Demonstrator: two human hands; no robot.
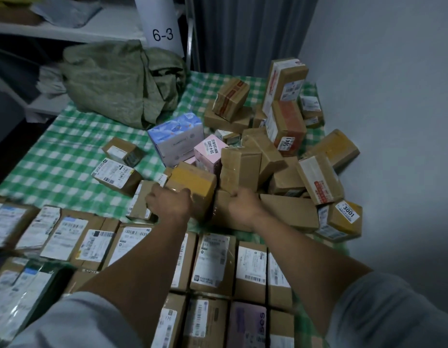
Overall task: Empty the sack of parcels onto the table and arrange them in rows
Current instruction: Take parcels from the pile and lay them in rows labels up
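Observation:
A heap of cardboard parcels [280,151] is piled on the right of the table with the green checked cloth [67,151]. My left hand [168,200] grips the near side of a taped brown box [192,182] at the heap's front. My right hand [243,205] holds the edge of a flat brown parcel [288,212] just beside it. Rows of labelled parcels [212,262] lie flat along the near edge, under my forearms. The empty green sack [122,81] lies crumpled at the table's far left.
A blue-and-white carton [176,138] and a pink box [209,153] stand in the heap's left part. Two small parcels [117,164] lie apart on the cloth. A white wall [393,96] runs along the right. Shelves [67,28] and a post marked 6-3 [162,23] stand behind.

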